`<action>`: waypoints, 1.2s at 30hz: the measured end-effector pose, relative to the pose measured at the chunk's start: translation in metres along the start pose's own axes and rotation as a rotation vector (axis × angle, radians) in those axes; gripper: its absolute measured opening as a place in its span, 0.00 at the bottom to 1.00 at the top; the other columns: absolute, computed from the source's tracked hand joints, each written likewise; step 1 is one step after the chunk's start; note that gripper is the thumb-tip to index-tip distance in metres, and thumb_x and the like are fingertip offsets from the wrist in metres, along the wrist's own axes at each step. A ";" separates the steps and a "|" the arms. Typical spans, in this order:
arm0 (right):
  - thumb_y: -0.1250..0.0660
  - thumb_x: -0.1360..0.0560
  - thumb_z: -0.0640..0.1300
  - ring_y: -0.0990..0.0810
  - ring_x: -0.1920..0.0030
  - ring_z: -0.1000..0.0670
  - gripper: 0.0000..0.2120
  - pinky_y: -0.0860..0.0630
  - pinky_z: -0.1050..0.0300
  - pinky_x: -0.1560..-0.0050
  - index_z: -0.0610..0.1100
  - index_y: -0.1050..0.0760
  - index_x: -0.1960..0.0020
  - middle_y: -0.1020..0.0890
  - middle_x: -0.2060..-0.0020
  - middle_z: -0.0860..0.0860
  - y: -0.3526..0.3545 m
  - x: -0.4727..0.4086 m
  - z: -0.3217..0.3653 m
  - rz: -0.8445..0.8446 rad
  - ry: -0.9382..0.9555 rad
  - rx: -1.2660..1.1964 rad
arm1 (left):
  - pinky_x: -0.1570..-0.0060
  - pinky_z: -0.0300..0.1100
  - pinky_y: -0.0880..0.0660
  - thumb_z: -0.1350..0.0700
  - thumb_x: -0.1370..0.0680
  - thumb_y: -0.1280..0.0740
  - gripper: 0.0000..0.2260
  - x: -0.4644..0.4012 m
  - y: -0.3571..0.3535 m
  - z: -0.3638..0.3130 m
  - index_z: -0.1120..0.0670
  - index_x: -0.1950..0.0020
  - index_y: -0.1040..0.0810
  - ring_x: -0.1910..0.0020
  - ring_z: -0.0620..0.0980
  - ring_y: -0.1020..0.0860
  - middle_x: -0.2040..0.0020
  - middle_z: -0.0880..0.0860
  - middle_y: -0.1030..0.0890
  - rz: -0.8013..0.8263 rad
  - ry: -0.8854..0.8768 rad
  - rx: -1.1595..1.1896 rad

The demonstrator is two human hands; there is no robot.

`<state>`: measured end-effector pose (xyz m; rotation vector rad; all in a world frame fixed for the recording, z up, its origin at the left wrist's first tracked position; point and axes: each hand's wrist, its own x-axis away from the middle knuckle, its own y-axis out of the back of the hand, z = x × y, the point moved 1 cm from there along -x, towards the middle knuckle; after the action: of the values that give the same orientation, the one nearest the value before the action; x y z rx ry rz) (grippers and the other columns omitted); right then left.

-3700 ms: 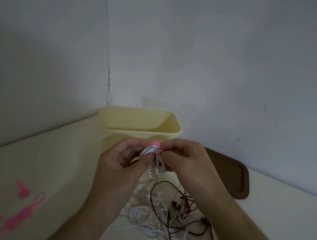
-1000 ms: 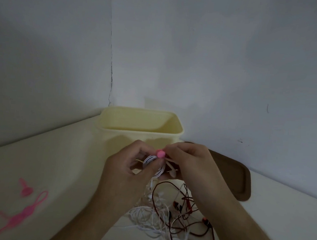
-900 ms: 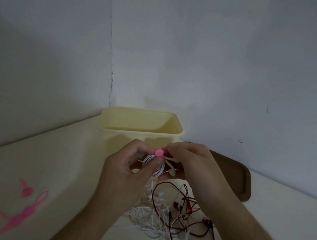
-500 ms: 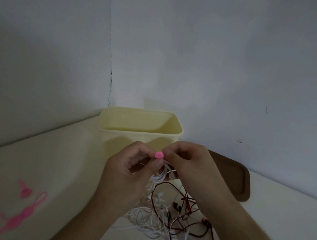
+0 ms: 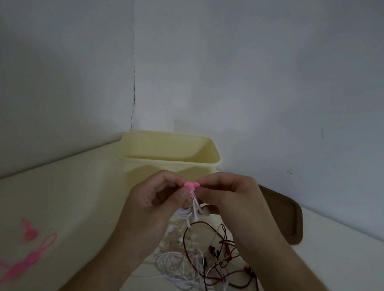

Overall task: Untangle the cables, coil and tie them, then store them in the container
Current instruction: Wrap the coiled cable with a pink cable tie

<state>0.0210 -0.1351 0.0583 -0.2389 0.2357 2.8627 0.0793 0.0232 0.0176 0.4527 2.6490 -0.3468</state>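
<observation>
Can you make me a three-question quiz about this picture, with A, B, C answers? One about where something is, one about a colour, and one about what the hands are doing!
1. Where is the brown lid?
A. Inside the container
B. On the table, right of the yellow container
C. In a hand

2. What colour is the tie between the hands?
A. Pink
B. Green
C. Black

3. What are the left hand and right hand doing?
A. Lying flat on the table
B. Lifting the container
C. Pinching the tie on the coiled white cable

Answers: 1 B, the lid lies flat beside the container. 2 A, it is bright pink. 3 C, both hands' fingertips meet on the tie.
</observation>
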 end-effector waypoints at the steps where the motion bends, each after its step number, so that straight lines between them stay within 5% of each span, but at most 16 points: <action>1: 0.25 0.24 0.36 0.14 0.61 0.46 0.07 0.21 0.51 0.57 0.45 0.11 0.57 0.11 0.62 0.43 0.000 0.000 0.000 -0.006 -0.005 -0.012 | 0.58 0.37 0.22 0.59 0.26 0.25 0.06 0.000 0.000 0.000 0.61 0.53 0.17 0.62 0.50 0.17 0.61 0.57 0.14 0.000 -0.002 -0.020; 7: 0.25 0.21 0.39 0.14 0.59 0.38 0.08 0.19 0.50 0.60 0.46 0.12 0.57 0.12 0.62 0.42 -0.005 0.000 -0.002 -0.055 0.002 0.000 | 0.61 0.36 0.23 0.59 0.24 0.25 0.05 -0.001 0.000 0.002 0.61 0.54 0.16 0.65 0.46 0.18 0.61 0.56 0.14 0.004 0.017 -0.094; 18: 0.30 0.18 0.38 0.13 0.62 0.50 0.11 0.18 0.56 0.60 0.47 0.11 0.55 0.11 0.63 0.47 -0.001 -0.001 0.001 -0.022 0.027 0.112 | 0.61 0.34 0.22 0.65 0.24 0.26 0.04 -0.002 0.000 0.003 0.58 0.57 0.17 0.63 0.45 0.16 0.60 0.55 0.13 -0.028 0.010 -0.139; 24: 0.30 0.18 0.41 0.13 0.57 0.45 0.12 0.16 0.41 0.52 0.49 0.11 0.56 0.12 0.62 0.48 -0.002 -0.004 0.000 0.021 0.061 0.171 | 0.62 0.36 0.21 0.61 0.26 0.24 0.05 -0.002 0.000 0.003 0.61 0.58 0.17 0.62 0.48 0.14 0.61 0.55 0.13 -0.059 0.011 -0.122; 32: 0.29 0.18 0.39 0.14 0.60 0.50 0.09 0.15 0.50 0.58 0.46 0.12 0.54 0.12 0.62 0.47 0.000 -0.004 -0.003 0.024 0.094 0.126 | 0.58 0.39 0.19 0.57 0.28 0.23 0.06 0.000 -0.002 0.002 0.56 0.54 0.16 0.58 0.50 0.14 0.56 0.55 0.12 -0.071 0.058 -0.099; 36: 0.31 0.18 0.36 0.15 0.60 0.47 0.09 0.15 0.50 0.55 0.47 0.14 0.46 0.13 0.61 0.45 -0.001 -0.004 -0.003 0.045 0.097 0.059 | 0.61 0.35 0.21 0.59 0.26 0.23 0.05 0.000 -0.003 -0.002 0.59 0.53 0.16 0.63 0.46 0.16 0.58 0.56 0.13 -0.059 0.081 -0.080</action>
<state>0.0253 -0.1357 0.0556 -0.3653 0.3476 2.8863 0.0773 0.0212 0.0200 0.3710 2.7476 -0.2443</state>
